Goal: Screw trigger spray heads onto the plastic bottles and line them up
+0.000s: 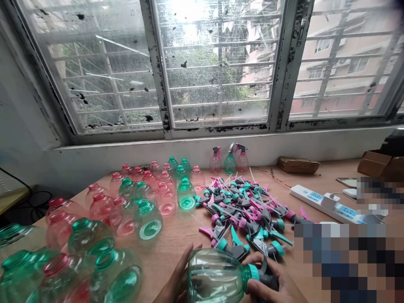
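A clear green plastic bottle lies on its side at the bottom centre, held between both hands. My left hand cups its body from the left, fingers curved along it. My right hand grips a grey and teal trigger sprayer head sitting at the bottle's neck. Just beyond lies a heap of pink, teal and grey sprayer heads with white dip tubes.
Several open pink and green bottles crowd the left of the wooden table. Three bottles with sprayers stand by the window sill. A white power strip, a cardboard box and a brown block sit at the right.
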Motion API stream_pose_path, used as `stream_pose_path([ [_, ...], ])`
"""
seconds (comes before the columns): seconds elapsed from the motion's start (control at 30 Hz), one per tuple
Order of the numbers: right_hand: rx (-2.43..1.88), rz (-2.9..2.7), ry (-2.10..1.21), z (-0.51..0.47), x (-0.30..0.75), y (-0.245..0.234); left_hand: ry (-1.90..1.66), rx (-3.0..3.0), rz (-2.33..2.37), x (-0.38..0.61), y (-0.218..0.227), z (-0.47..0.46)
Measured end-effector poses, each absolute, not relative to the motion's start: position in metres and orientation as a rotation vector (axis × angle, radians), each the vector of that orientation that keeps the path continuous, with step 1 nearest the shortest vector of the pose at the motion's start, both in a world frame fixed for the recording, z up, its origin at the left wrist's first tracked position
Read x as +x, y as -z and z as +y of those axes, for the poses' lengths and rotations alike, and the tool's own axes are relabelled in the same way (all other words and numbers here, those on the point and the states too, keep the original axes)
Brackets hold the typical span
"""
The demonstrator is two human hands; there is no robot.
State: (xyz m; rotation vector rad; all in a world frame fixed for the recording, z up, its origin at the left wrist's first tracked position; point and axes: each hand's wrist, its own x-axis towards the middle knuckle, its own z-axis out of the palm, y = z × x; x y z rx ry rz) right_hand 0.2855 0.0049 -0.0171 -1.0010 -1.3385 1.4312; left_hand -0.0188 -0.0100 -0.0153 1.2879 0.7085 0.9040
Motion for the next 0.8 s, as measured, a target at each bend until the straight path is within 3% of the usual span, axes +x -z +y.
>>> stream_pose_path([
  [0.23, -0.977, -1.326, -1.458, 0.002, 0.284, 0.01, -0.905, 1.073, 0.854, -0.018, 0.028, 0.008],
  [0.43, -0.992, -1.425, -1.44, 0.005, 0.288, 0.01, -0.844, 0.993, 0.673, -0.011, 0.033, 0.013],
  [0.63, -1.001, -1.337, -1.482, 0.003, 0.284, 0.013, -0.861, 0.913, 0.93, -0.001, 0.063, 0.029],
  [0.8, -1.007, -1.353, -1.463, 0.003, 0.285, 0.016, -0.918, 0.982, 0.899, -0.005, 0.053, 0.028],
])
